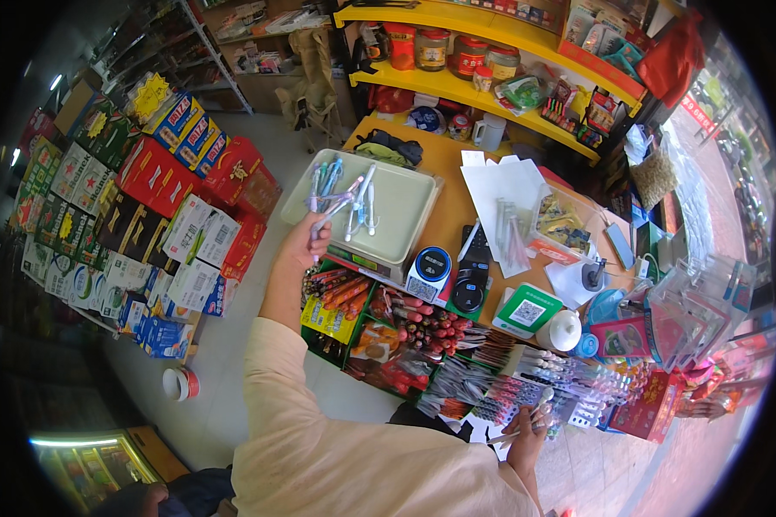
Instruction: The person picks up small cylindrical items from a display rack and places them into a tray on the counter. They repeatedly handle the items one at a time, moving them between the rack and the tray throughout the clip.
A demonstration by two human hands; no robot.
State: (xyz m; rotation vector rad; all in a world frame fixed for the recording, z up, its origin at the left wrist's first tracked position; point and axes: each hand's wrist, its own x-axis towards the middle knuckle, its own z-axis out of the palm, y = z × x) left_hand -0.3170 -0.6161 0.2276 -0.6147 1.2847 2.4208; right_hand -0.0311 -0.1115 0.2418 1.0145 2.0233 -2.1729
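My left hand [307, 239] is closed around one or more pale purple pens, at the near left edge of the pan of a counter scale [394, 207]. Several blue, white and purple pens [362, 200] lie loose on the pan, some touching the held ones. My right hand [527, 436] grips a few light-coloured pens, low at the right, beside a display rack of pens [511, 394]. Rows of pens with decorated tops stand in that rack. A round payment device [433, 265] with a printed code stands by the scale.
Bins of packaged snacks [388, 349] line the counter's near side. A green code stand [528, 310], a white lidded jar [559, 330] and a clear plastic box [566, 223] stand on the right. Yellow shelves [465, 90] with jars rise behind. Stacked drink cartons [158, 174] and a paper tub [181, 384] are at left.
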